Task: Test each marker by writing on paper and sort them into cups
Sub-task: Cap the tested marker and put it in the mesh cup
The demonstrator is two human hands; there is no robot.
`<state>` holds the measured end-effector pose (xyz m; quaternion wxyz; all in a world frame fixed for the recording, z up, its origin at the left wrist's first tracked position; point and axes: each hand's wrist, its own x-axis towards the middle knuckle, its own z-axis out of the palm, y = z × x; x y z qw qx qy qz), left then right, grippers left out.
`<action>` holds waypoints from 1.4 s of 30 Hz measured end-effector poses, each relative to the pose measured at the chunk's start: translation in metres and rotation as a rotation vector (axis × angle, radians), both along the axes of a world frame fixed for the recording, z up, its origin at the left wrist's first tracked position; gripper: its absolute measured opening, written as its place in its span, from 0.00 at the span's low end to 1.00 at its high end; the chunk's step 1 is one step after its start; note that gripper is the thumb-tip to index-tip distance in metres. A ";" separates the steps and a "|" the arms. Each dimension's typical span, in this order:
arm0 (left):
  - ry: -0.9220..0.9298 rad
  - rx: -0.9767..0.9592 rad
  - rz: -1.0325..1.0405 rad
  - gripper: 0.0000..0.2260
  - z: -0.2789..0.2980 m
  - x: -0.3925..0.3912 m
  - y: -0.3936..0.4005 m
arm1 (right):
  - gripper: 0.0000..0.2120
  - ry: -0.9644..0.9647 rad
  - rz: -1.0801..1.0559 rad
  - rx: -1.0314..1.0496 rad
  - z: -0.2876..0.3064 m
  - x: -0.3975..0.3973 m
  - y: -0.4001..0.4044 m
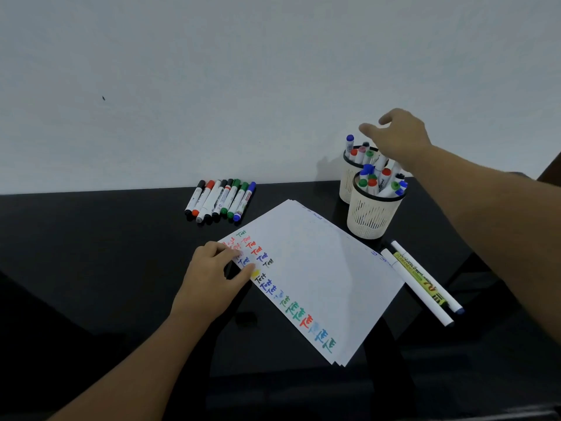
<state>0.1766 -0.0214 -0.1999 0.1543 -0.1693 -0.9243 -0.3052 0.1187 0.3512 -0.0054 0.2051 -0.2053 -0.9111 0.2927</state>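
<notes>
Left hand point(212, 278) flat on smooth paper point(318, 278); right hand point(397, 135) apparently empty, fingers loose, above slotted cups point(372, 220).

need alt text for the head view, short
A person's right hand hovers open over two cream cups full of markers while the left hand holds down paper covered in coloured "Test" scribbles. More markers lie in a row on the black table.

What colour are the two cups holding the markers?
Cream, with slotted sides and dark rims; the near cup shows it best in the head view.
</notes>
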 end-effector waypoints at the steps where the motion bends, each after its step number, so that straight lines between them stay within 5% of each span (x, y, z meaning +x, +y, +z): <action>1: 0.003 0.001 -0.002 0.22 0.000 0.000 0.000 | 0.27 0.036 -0.001 0.007 -0.001 0.003 -0.003; 6: -0.008 0.006 -0.004 0.23 0.001 0.001 0.000 | 0.11 0.219 0.078 0.239 -0.014 0.010 -0.037; 10: -0.018 0.016 -0.002 0.22 0.002 0.002 -0.001 | 0.09 0.305 0.287 0.383 -0.022 0.026 -0.091; 17: -0.013 0.032 -0.001 0.22 0.000 0.001 0.000 | 0.17 -0.150 0.677 0.501 -0.096 0.015 -0.181; 24: 0.003 0.032 -0.004 0.22 -0.003 -0.001 0.000 | 0.36 -0.335 0.690 0.669 -0.136 -0.017 -0.211; 30: -0.001 0.024 -0.001 0.22 -0.002 -0.001 0.001 | 0.19 -0.239 0.645 0.767 -0.133 -0.020 -0.213; 36: 0.010 0.020 0.002 0.22 -0.002 -0.002 0.002 | 0.27 -0.275 0.654 0.797 -0.135 -0.022 -0.205; 42: -0.005 0.015 0.006 0.21 -0.001 -0.002 0.002 | 0.20 -0.104 0.673 0.919 -0.135 -0.028 -0.202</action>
